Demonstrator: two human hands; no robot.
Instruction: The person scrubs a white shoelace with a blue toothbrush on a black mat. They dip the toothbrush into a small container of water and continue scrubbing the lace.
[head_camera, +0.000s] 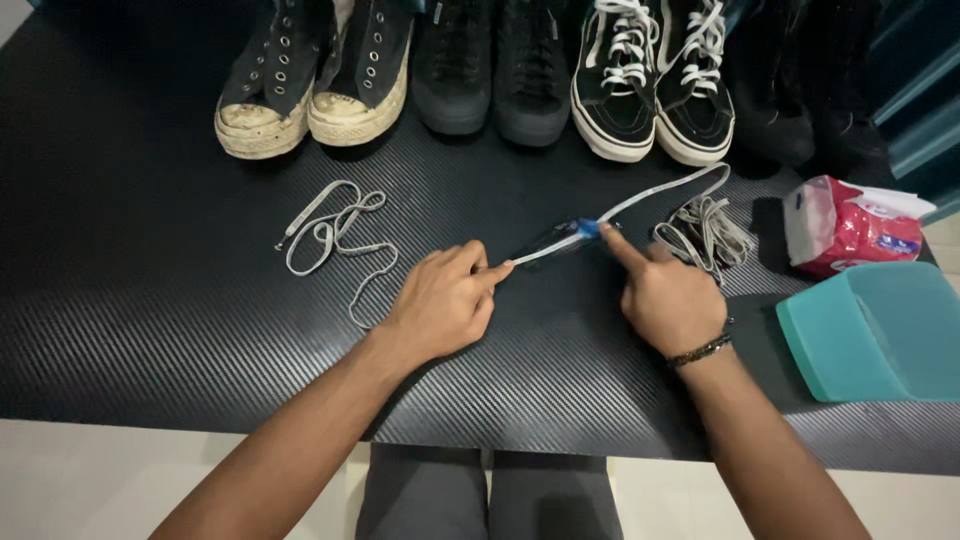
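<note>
Left hand (440, 305) fingers pinch one end of the lace (650, 198); right hand (665, 295) forefinger presses a blue tool (570, 235) onto it. Lace bundle (705, 232) just beyond right fingers, loose lace (335, 235) left, shoes (640, 80) behind, teal box (880, 335) right on bench (150, 300).

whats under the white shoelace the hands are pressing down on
Under the white shoelace, between the left hand and right hand, lies a dark slim object with a blue end on the black mat. The lace and fingertip cover part of it, so its kind is unclear.

Left hand (440, 305) seemingly pinched shut; right hand (665, 295) points its forefinger.
</note>
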